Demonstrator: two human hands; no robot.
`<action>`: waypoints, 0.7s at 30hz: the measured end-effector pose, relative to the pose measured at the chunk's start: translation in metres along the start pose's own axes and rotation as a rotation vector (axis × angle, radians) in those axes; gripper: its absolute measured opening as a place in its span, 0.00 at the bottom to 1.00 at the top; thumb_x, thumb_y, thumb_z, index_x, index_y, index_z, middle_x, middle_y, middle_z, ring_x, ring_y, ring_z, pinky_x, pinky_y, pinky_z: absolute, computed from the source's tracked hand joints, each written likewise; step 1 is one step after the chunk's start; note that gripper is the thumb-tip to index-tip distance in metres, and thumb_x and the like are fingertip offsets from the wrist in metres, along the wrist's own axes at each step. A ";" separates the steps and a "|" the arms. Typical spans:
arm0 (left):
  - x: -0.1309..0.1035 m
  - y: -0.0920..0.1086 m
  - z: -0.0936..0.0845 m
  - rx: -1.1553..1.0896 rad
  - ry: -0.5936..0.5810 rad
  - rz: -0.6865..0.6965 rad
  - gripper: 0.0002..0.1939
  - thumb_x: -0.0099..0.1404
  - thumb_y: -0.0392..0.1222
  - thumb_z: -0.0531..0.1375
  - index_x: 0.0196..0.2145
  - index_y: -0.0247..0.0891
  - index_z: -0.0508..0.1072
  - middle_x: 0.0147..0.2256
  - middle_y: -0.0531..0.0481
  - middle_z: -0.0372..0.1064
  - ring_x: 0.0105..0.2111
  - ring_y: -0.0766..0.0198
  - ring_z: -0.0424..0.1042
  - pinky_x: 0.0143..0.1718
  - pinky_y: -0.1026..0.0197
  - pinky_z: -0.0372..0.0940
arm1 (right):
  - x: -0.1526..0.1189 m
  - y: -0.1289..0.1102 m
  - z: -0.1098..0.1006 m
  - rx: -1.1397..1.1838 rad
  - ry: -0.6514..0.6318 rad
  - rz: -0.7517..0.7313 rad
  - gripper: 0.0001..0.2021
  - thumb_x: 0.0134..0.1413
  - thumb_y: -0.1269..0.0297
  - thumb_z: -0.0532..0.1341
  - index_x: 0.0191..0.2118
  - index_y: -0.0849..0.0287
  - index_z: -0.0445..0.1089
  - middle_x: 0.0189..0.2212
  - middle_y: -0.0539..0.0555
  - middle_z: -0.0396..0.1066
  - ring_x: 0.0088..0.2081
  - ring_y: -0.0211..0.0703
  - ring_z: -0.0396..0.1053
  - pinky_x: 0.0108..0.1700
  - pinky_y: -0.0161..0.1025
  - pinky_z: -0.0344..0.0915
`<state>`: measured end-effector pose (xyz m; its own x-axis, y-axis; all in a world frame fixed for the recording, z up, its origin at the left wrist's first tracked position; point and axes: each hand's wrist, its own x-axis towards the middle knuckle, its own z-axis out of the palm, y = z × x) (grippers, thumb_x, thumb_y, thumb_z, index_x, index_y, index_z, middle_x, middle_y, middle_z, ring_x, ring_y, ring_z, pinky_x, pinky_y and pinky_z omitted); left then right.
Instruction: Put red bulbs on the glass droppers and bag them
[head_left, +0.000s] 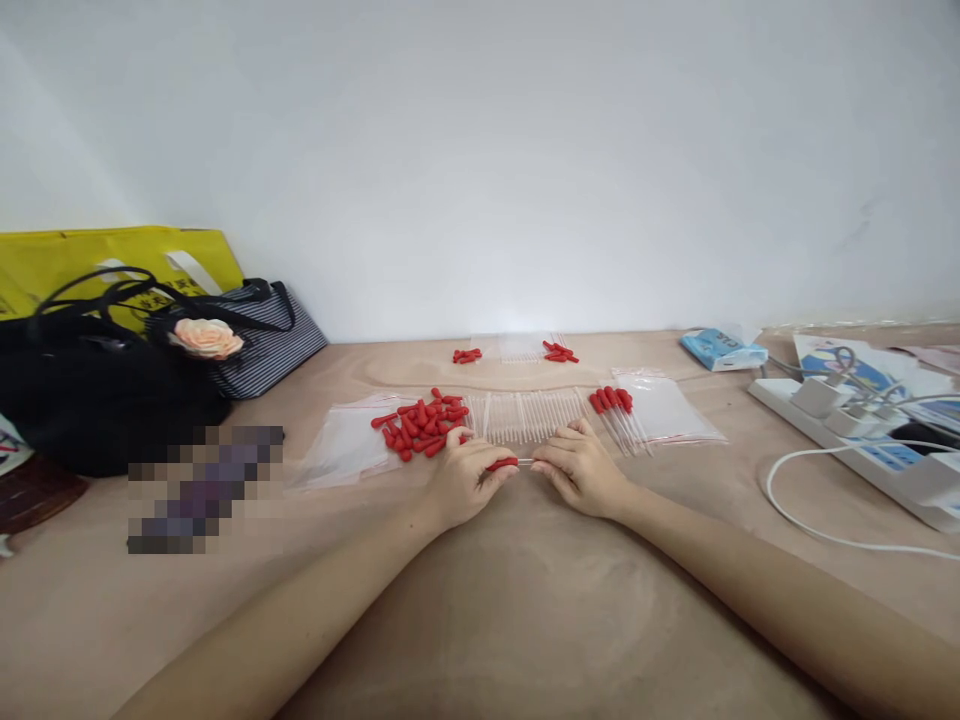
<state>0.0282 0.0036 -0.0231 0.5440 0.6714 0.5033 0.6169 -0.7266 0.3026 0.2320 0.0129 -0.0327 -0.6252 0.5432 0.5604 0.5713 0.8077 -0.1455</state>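
Between my hands a red rubber dropper bulb (502, 464) meets a thin clear dropper tube (526, 461), lying level. My left hand (466, 475) pinches the bulb, and my right hand (581, 468) grips the tube's other end, mostly hidden by the fingers. A pile of red bulbs (420, 425) lies just beyond my left hand. Behind both hands, a row of clear tubes (525, 415) is laid side by side. Several tubes with bulbs fitted (613, 402) rest together beyond my right hand.
Clear plastic bags (349, 440) lie left of the pile, more bags (667, 410) on the right. Farther back are small groups of red pieces (561, 352). A power strip (840, 440) with cables stands right, near a tissue pack (720, 350). Bags (97, 390) crowd the left.
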 end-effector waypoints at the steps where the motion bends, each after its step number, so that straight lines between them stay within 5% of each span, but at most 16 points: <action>1: 0.000 0.001 0.000 -0.001 0.016 0.003 0.09 0.63 0.42 0.51 0.31 0.40 0.70 0.28 0.54 0.73 0.27 0.67 0.69 0.45 0.55 0.48 | 0.000 -0.001 0.001 0.020 0.007 0.004 0.14 0.59 0.64 0.48 0.31 0.60 0.69 0.23 0.52 0.69 0.28 0.39 0.59 0.36 0.40 0.46; 13: -0.001 0.001 0.001 0.002 -0.058 0.066 0.09 0.63 0.42 0.52 0.31 0.39 0.71 0.25 0.55 0.72 0.28 0.67 0.68 0.44 0.55 0.46 | 0.000 -0.002 -0.001 0.105 -0.074 -0.020 0.15 0.59 0.64 0.47 0.29 0.61 0.68 0.21 0.51 0.67 0.28 0.38 0.58 0.34 0.38 0.47; 21: -0.001 0.001 -0.002 -0.015 -0.043 -0.025 0.10 0.64 0.42 0.50 0.38 0.41 0.70 0.32 0.54 0.73 0.31 0.67 0.68 0.43 0.56 0.48 | 0.001 0.002 -0.014 -0.026 -0.097 -0.028 0.12 0.58 0.62 0.51 0.38 0.57 0.70 0.26 0.53 0.68 0.32 0.40 0.60 0.35 0.38 0.47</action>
<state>0.0273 0.0018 -0.0210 0.5525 0.6952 0.4598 0.6225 -0.7110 0.3270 0.2396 0.0123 -0.0210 -0.6888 0.5414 0.4822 0.5661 0.8171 -0.1087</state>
